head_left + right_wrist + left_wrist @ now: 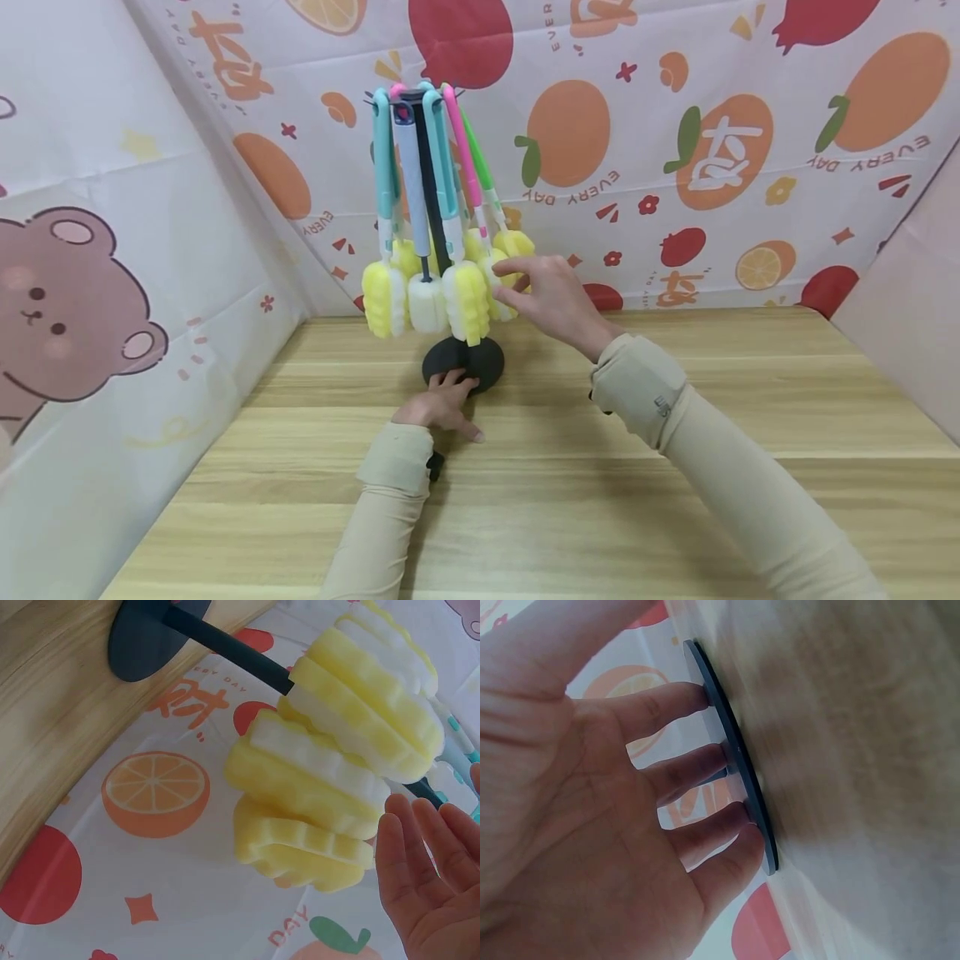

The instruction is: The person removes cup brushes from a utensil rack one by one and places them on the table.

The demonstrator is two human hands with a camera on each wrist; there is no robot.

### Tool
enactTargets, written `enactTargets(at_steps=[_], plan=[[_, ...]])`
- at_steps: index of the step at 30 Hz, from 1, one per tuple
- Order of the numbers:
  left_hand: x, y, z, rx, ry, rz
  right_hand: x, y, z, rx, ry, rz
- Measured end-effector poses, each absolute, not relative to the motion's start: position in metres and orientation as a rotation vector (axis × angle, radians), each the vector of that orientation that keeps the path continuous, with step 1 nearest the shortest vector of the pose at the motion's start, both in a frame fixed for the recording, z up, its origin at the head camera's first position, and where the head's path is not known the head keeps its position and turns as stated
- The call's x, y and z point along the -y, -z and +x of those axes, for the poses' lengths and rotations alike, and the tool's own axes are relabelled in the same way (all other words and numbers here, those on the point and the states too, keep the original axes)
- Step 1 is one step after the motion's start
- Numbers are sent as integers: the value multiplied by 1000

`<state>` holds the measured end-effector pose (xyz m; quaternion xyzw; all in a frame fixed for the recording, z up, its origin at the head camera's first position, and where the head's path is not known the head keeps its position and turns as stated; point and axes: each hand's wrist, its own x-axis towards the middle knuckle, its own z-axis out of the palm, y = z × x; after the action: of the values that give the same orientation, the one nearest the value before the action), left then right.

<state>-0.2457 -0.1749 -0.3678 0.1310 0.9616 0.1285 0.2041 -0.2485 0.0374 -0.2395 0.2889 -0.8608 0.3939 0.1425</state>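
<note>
A black stand with a round base (486,360) holds several sponge cup brushes, hung by their handles from hooks at the top. Their sponge heads (467,300) are yellow and white, and one brush has a grey handle (411,179) with a cream head (427,305). My left hand (437,406) rests spread fingertips on the base's near part; the left wrist view shows them along the rim (739,761). My right hand (553,293) is beside the right-hand sponges, fingers extended, fingertips right at a sponge head (315,776) in the right wrist view.
The stand is on a wooden tabletop (637,500). Behind it hangs a fruit-print cloth (637,225), and a bear-print cloth (180,250) covers the left side. A pink handle (463,146) and a green handle (477,154) lean among the teal ones.
</note>
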Motion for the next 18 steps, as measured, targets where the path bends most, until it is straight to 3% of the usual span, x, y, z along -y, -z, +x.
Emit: enactTargets(at_steps=[18], plan=[[176, 367, -245, -2687, -355, 352, -21, 231, -250, 2495, -1176, 842]])
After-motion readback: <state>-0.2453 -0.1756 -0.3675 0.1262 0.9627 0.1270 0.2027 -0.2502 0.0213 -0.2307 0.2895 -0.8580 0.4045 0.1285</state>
